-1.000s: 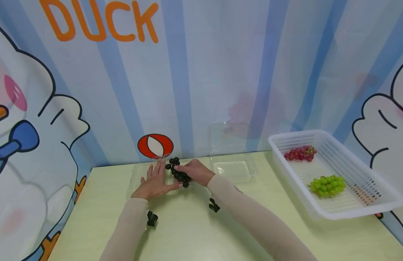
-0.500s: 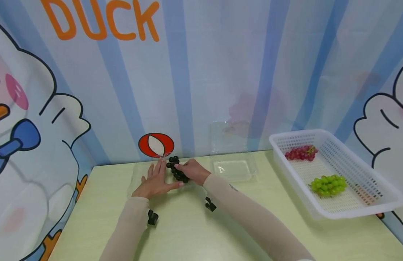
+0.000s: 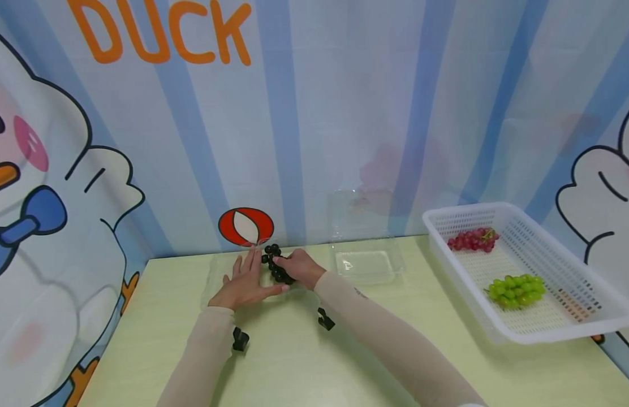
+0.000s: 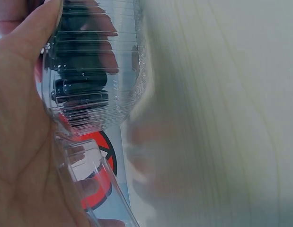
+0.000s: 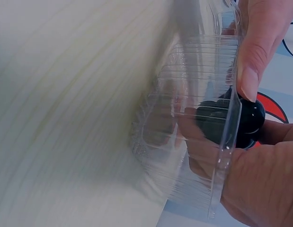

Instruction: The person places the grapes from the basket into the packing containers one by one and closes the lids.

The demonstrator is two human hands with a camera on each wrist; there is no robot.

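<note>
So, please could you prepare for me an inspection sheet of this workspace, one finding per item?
Surface: pale yellow-green wood-grain table.
Job's things: black grape bunch, partly inside a clear ridged plastic box.
Clutter: no litter seen; to the right stand a second clear plastic box, open, and a white perforated plastic basket holding a red grape bunch and a green grape bunch.
Grippers: left hand touches the ridged box, fingers extended; right hand holds the black bunch in its fingers.
Cables: nothing seen.
Surroundings: blue-striped backdrop printed with white cartoon figures.
</note>
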